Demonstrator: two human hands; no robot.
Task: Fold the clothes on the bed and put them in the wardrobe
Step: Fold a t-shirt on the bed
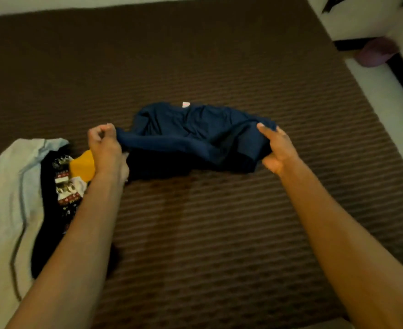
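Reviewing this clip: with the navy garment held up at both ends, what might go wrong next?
The navy shirt sags bunched between the left hand and right hand, so a fold could set creases. Its near-left edge hangs close to the unfolded pile; laying it down there might tangle them.

We hold the shirt (191, 136) stretched between our two hands, left hand (104, 144) at one end, right hand (275, 148) at the other. Its far part lies on the bed (219, 222) beyond both grips; a tag (185, 104) sits at the farthest edge. Left of the left grip, a pile of clothes (29, 191) lies on the bed.
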